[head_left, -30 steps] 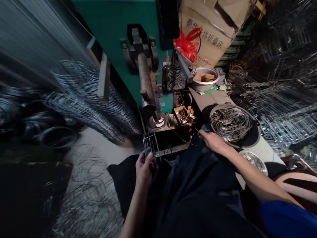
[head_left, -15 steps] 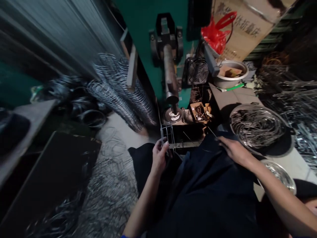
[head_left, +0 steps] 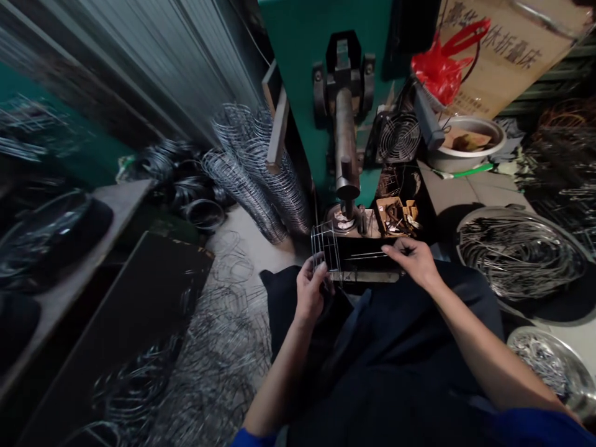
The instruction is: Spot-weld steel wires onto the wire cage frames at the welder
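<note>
My left hand [head_left: 313, 287] is closed on the lower left side of a small wire frame [head_left: 331, 248], a cage of thin metal bars held upright in front of the machine. In my right hand [head_left: 416, 259], pinched between thumb and fingers, is a thin metal wire [head_left: 367, 255] that points left toward the frame. A gap separates the wire's tip from the frame. Just beyond both hands stands the machine's upper electrode bar [head_left: 347, 143], its tip above a round lower plate [head_left: 344, 218] with whitish patches.
Right of me are a round tray of bent wires [head_left: 521, 254] and a metal bowl of small parts [head_left: 544, 366]. Stacked wire rings [head_left: 251, 180] stand left of the green machine [head_left: 298, 37]. Loose wires [head_left: 218, 347] cover the floor. A small box [head_left: 390, 216] sits beside the lower plate.
My right hand has moved left with the wire, from above my thigh to near the frame. The wire frame is raised slightly in my left hand. The whole view has shifted left.
</note>
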### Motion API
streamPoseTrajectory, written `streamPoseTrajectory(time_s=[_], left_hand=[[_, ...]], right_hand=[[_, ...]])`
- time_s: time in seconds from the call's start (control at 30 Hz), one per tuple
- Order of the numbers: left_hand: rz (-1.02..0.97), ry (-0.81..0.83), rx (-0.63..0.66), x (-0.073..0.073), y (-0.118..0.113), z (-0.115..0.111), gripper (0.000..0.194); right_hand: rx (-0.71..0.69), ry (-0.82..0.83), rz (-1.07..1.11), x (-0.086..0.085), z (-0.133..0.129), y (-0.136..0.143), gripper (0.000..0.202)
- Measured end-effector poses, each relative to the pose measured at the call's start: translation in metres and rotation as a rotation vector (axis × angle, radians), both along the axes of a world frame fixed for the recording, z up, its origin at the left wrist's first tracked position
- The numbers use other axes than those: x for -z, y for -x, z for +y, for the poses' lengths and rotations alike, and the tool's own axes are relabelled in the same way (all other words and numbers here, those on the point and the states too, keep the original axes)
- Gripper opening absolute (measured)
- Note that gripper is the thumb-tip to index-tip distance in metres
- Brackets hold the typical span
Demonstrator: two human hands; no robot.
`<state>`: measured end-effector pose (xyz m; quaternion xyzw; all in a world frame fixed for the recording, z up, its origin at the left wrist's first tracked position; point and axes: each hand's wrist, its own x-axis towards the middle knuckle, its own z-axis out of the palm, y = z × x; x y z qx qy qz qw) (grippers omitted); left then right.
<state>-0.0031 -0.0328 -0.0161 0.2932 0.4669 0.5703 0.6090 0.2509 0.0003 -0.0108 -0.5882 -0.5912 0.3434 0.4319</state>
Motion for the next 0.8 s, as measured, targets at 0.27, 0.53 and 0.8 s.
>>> streamPoseTrajectory(time_s=[0.27, 0.53, 0.8], left_hand=[[-0.025, 0.010, 0.006, -0.004, -0.008, 0.015, 0.058], [0.060, -0.016, -0.012, 0.006, -0.022, 0.025, 0.056], [0.040, -0.020, -0.031, 0.002, -0.024, 0.034, 0.058]], right_hand=[[0.020, -0.044, 0.091, -0.011, 0.019, 0.006, 0.048], [-0.005, -0.071, 0.052, -0.005, 0.039, 0.003, 0.048], [-0.033, -0.093, 0.028, -0.003, 0.053, 0.002, 0.047]])
